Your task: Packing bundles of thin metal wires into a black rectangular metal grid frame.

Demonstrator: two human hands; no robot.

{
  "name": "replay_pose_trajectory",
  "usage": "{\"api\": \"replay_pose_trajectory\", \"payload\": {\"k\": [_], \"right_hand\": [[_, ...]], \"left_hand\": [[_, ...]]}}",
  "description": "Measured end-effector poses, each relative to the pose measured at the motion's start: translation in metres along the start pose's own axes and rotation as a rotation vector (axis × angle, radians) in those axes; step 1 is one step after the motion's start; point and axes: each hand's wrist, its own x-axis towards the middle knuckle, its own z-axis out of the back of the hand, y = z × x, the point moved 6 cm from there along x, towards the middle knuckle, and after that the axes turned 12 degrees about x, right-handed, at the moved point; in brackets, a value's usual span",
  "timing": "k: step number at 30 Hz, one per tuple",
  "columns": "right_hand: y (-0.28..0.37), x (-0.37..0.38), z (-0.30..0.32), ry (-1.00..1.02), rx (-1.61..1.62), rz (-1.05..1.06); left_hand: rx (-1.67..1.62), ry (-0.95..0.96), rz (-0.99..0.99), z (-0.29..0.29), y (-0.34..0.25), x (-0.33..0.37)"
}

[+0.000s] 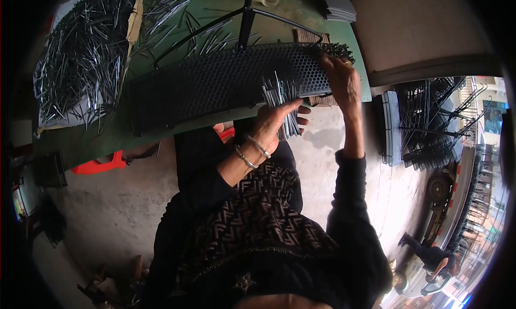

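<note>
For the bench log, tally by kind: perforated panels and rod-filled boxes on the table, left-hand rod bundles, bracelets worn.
Long black perforated panel: 1
Open tan cardboard box of thin rods: 1
Silvery metal-rod bundle, left hand: 1
Silvery round bracelets: 2
Total: 5

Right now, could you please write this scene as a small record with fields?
Left hand: holds a bundle of thin metal rods
Right hand: at right end of black perforated panel; grip unclear
Panel position: along near edge of green table
Far left: open box heaped with loose rods
</note>
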Motion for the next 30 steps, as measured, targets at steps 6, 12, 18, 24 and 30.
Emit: {"api": "replay_pose_trajectory", "payload": {"k": [6, 12, 18, 24, 30], "right_hand": [[0.014, -0.039, -0.027, 0.488, 0.671, -0.240], [0.007, -0.042, -0.028, 0.481, 0.730, -0.316], [0.006, -0.027, 0.020, -0.107, 0.522, -0.198], [-0.014, -0.009, 0.027, -0.417, 0.210, -0.010], [-0.012, -0.001, 0.021, -0.367, 0.188, 0.051]], "left_hand": [[0.034, 0.013, -0.011, -0.005, -0.002, -0.001], [0.052, 0.007, -0.006, -0.003, 0.001, 0.000], [-0.046, -0.010, 0.062, 0.004, 0.011, 0.010], [-0.109, 0.085, 0.091, -0.011, 0.011, 0.004], [-0.072, 0.128, 0.120, -0.009, 0.012, 0.001]]}}
